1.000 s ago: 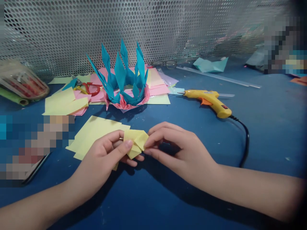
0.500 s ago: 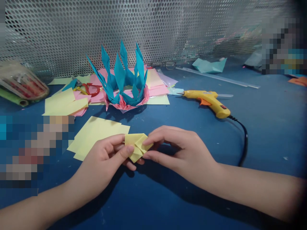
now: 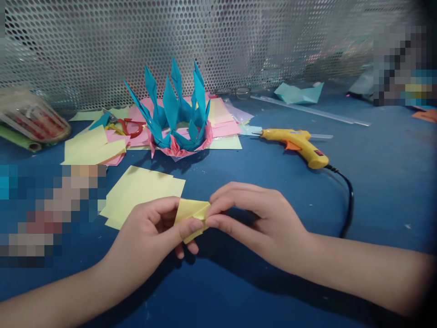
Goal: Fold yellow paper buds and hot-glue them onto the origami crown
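Observation:
A small folded piece of yellow paper [image 3: 191, 210] is held in the air between my two hands. My left hand [image 3: 153, 228] grips its left side, thumb on the front and fingers behind. At the paper's right edge, my right hand [image 3: 256, 216] pinches a fold between thumb and fingertips. Just behind my left hand, yellow paper sheets [image 3: 143, 191] lie on the blue table [image 3: 218, 291]. Farther back stands a folded paper crown [image 3: 179, 118] with tall blue points and a pink base.
A yellow glue gun [image 3: 293, 143] with a black cord [image 3: 350, 196] lies at right. Red-handled scissors [image 3: 131, 128] rest among coloured papers behind. A clear container [image 3: 34, 114] stands far left, a folded light-blue paper [image 3: 298, 93] at back right. A perforated metal panel [image 3: 218, 41] borders the table.
The folded yellow paper has tilted and dropped slightly. My right thumb and fingertips have closed together on its right edge, and my left thumb has slid right across its front.

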